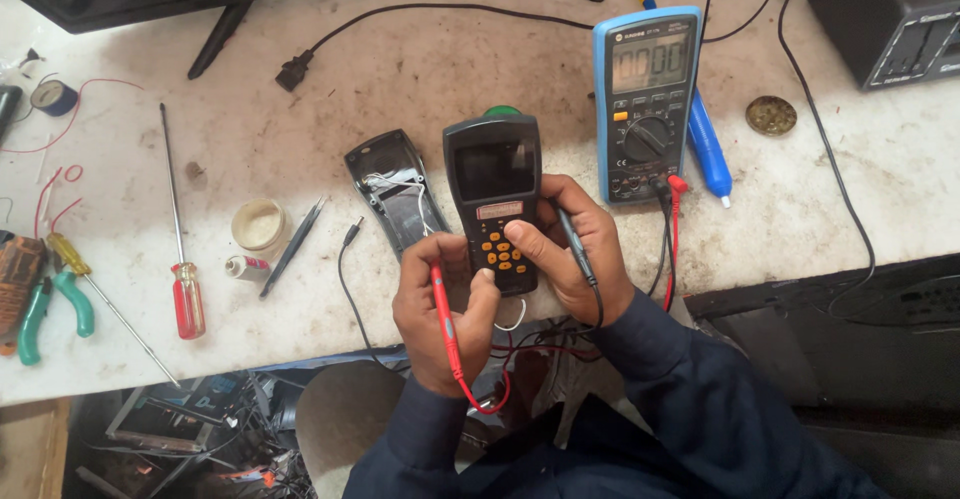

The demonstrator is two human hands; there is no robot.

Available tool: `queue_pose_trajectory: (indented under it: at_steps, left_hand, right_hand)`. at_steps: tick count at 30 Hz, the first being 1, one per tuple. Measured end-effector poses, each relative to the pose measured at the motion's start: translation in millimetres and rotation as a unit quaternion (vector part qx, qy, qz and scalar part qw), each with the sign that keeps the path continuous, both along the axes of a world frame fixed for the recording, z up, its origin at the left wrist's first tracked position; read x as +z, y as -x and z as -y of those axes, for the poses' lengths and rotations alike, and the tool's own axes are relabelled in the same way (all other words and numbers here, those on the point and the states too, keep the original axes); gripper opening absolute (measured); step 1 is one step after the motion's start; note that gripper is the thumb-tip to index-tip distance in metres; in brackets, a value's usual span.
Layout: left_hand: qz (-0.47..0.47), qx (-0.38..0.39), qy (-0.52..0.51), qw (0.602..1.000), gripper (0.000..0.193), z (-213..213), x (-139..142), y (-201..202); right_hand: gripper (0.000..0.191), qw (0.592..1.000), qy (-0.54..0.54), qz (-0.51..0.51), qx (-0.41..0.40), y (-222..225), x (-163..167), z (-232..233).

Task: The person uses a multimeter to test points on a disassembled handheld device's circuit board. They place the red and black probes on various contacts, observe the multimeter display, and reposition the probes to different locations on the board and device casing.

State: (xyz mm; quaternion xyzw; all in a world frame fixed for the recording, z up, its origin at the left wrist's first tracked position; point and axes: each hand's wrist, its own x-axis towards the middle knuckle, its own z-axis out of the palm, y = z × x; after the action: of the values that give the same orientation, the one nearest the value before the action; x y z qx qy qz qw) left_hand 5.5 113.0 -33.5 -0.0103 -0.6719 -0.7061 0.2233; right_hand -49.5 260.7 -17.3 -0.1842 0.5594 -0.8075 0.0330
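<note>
both hands [445,304] [570,254] clasped on handheld device [495,199] — probes [445,319] pinched — at bench edge [250,359]

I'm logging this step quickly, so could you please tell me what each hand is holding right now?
Left hand: closed on the red probe, thumb on the handheld device.
Right hand: closed on the black probe, also gripping the device.

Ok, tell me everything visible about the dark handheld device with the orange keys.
The handheld device is a dark plastic unit with a blank grey screen above a pad of small orange keys. It lies face up, its lower end held between the left hand and right hand, both thumbs on the keypad. Its removed back shell lies on the bench beside it.
</note>
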Motion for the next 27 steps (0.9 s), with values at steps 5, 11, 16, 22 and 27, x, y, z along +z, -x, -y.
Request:
queue_pose_trajectory:
  at_steps: [5,11,16,22,27]
  left_hand:
    - [0.005,-0.005,-0.025,1.0,0.035,-1.0,-1.0,-0.2]
    - [0.006,-0.006,-0.031,0.999,0.035,-0.9,-2.3,-1.7]
    - [0.007,-0.006,-0.041,0.999,0.036,-1.7,-3.1,-1.8]
    - [0.006,-0.01,-0.039,0.999,0.036,-1.6,-2.6,-2.9]
    - [0.009,0.001,-0.019,1.0,0.036,-1.2,-1.8,-2.2]
  right_hand:
    - [0.036,1.0,0.006,-0.005,0.007,-0.8,-1.5,-0.4]
    - [0.035,1.0,-0.002,-0.007,0.005,-1.9,-1.4,-0.6]
    - [0.036,1.0,0.005,-0.004,0.01,-2.3,-1.6,-1.3]
    - [0.037,1.0,0.012,0.011,0.012,-2.4,-2.2,-2.1]
    - [0.035,1.0,0.009,0.017,0.013,-3.6,-0.7,-2.5]
